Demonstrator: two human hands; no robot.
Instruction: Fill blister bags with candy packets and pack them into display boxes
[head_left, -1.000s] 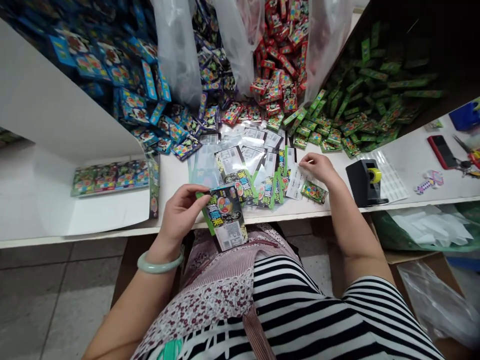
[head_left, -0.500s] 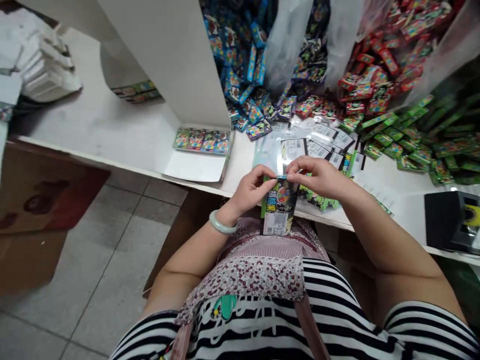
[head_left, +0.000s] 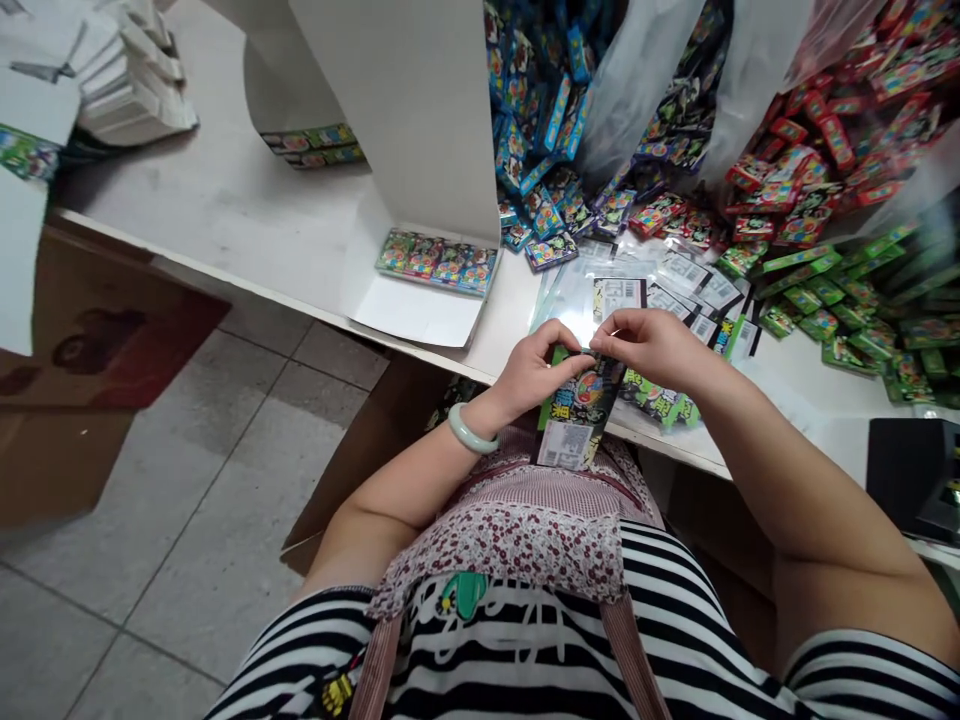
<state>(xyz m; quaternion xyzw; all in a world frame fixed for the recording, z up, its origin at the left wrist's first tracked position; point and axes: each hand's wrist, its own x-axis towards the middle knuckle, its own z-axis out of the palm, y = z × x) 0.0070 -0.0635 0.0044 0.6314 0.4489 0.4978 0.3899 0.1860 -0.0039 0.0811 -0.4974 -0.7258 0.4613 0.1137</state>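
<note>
A flat candy bag [head_left: 581, 410], black and green with a pale barcode panel low down, hangs upright before my apron at the table's edge. My left hand [head_left: 536, 375] pinches its top edge between thumb and forefinger. Beside it my right hand [head_left: 649, 345] is also closed in a pinch at the top edge, its fingertips almost meeting the left ones. The fingers hide the bag's mouth. Just beyond lie more flat bags [head_left: 619, 293] with barcode panels, and green-printed bags [head_left: 661, 402] lie under my right forearm.
Small blue candy boxes [head_left: 551, 205], red boxes [head_left: 806, 200] and green boxes [head_left: 859, 300] are heaped at the back and right, partly in clear plastic. An open white carton [head_left: 424, 315] holds a row of small boxes. A black device [head_left: 911, 475] stands at right; brown cartons [head_left: 82, 340] sit at left.
The view has shifted, so the table items appear farther right. Both hands remain pinched at the bag's top edge, with the fingertips slightly closer together.
</note>
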